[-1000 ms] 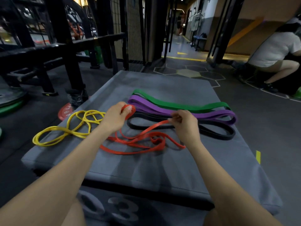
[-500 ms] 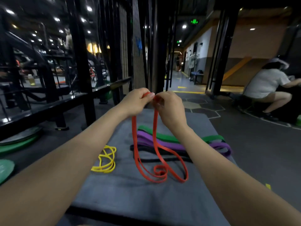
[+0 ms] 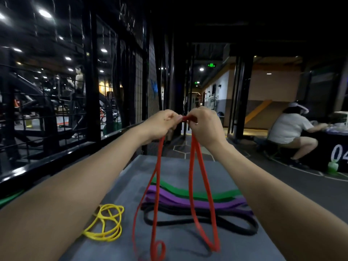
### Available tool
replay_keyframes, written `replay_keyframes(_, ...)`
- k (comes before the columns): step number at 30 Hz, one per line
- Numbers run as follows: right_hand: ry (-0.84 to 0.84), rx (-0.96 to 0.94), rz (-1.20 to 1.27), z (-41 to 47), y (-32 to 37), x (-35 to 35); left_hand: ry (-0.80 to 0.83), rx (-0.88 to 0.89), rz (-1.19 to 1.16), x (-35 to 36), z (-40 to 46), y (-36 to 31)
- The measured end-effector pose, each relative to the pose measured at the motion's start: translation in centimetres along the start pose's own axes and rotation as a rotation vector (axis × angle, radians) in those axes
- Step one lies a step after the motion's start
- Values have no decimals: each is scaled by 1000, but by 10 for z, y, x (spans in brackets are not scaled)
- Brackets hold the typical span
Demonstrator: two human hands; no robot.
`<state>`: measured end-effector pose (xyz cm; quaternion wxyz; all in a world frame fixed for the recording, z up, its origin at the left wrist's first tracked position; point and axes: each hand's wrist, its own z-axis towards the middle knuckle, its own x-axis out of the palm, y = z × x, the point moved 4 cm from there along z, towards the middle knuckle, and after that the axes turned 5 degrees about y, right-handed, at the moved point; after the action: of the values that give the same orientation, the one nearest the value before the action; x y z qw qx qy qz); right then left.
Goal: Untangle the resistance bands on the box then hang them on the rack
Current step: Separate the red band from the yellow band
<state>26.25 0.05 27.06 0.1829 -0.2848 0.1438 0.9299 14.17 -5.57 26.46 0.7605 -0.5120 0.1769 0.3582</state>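
My left hand (image 3: 162,124) and my right hand (image 3: 205,125) are raised side by side, both pinching the top of the red resistance band (image 3: 192,185). Its strands hang down in two long loops, with a small twist at the bottom left just above the grey box (image 3: 173,166). On the box lie a tangled yellow band (image 3: 107,223) at the left and, stacked flat behind the red one, a green band (image 3: 188,192), a purple band (image 3: 180,201) and a black band (image 3: 235,225).
A black metal rack with rails and a wire grid (image 3: 90,91) stands along the left. A person in a white shirt (image 3: 290,129) sits at the right beside a black box marked with numbers (image 3: 339,153). A corridor runs straight ahead.
Both hands have lifted the red band higher off the box, so its loops hang longer. My view has tilted upward.
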Motion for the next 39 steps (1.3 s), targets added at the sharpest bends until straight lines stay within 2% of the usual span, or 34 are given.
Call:
replay_keyframes(6, -66, -12, -22, 17, 3, -17, -77, 28, -151, -11, 5, -12)
replay_keyframes(11, -28, -66, -72, 25, 7, -22, -117, 41, -233, -21, 10, -19)
replay_keyframes(15, 8, -103, -56, 29, 14, -20, -126, 23, -235, -27, 7, -19)
replay_keyframes(18, 0, -107, -59, 30, 16, -22, -54, 21, -224, -21, 3, -16)
replay_keyframes(21, -20, -88, -54, 33, 16, -23, -11, 24, -106, -15, 0, -9)
replay_keyframes(23, -25, -64, -51, 33, 14, -23, -50, 41, -68, -15, -1, -5)
replay_keyframes(27, -31, -28, -76, 32, 8, -24, -120, 57, -164, -18, 2, -10)
replay_keyframes(39, 9, -52, -61, 31, 9, -15, -115, 35, -192, -2, 11, -1)
